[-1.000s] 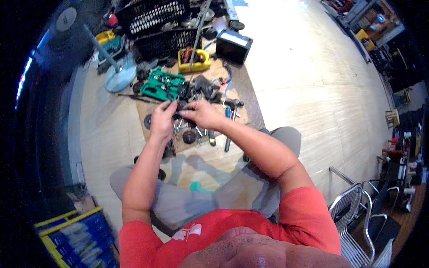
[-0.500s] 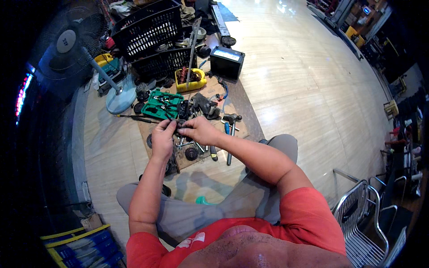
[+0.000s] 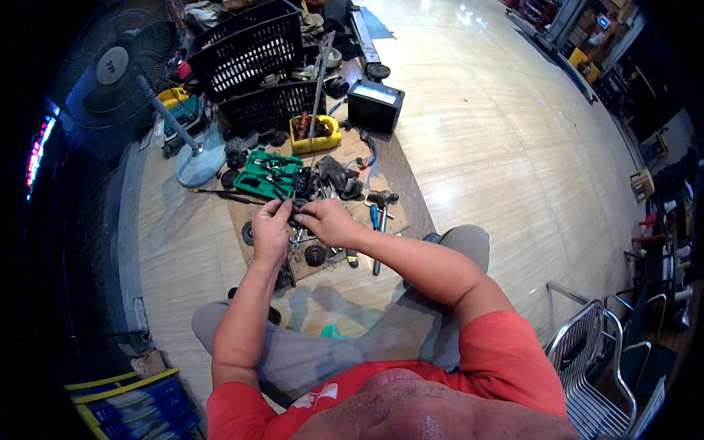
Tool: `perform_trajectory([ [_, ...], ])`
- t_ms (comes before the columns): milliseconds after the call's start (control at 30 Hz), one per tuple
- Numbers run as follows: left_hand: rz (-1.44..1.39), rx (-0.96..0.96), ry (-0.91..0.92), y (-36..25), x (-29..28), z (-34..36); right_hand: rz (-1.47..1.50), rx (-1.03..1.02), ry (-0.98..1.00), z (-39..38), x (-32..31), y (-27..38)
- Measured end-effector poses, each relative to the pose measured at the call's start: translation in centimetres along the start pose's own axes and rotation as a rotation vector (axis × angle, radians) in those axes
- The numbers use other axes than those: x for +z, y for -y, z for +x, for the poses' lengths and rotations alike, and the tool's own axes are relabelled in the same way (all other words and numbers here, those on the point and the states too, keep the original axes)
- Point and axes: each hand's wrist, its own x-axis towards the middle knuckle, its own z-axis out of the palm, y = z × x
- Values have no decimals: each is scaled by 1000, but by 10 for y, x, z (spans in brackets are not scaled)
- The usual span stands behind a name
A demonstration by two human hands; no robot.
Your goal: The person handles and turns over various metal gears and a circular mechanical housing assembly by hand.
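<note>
Two bare hands meet over the work area, fingertips pinching a small dark part [image 3: 297, 208] held between them, just off the near edge of the green tool case [image 3: 254, 186]. L hand [image 3: 272, 229] grips it from the left, thumb & forefinger together; R hand [image 3: 328, 222] pinches from the other side, prob. b/c a two-sided hold steadies sth. this small. Exact shape is hidden by fingers; can't tell if it's one pc. or several.

Case lies open, black tools up, prob. for quick picking. Hammer [image 3: 378, 246] rests to the right, handle toward the person, likely for an easy R-hand grab, w/ a blue-handled screwdriver [image 3: 374, 215] just beside it. A dark toothed round part [image 3: 315, 254] lies on the cardboard [image 3: 304, 272] near the person, prob. there to keep grease off the tiles. Farther off, a yellow container [image 3: 328, 141] holds reddish & dark bits, presumably so they don't scatter.
</note>
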Motion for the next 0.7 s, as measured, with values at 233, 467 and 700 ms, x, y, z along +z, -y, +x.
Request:
perform_trajectory([
  [233, 196, -15, -125, -25, 14, -5, -83, 38, 123, 7, -20, -1],
  [467, 1348, 797, 82, -55, 11, -31, -543, -92, 381, 3, -37, -6],
  [700, 1228, 517, 414, -43, 6, -37, -618, -232, 419, 1, -30, -8],
])
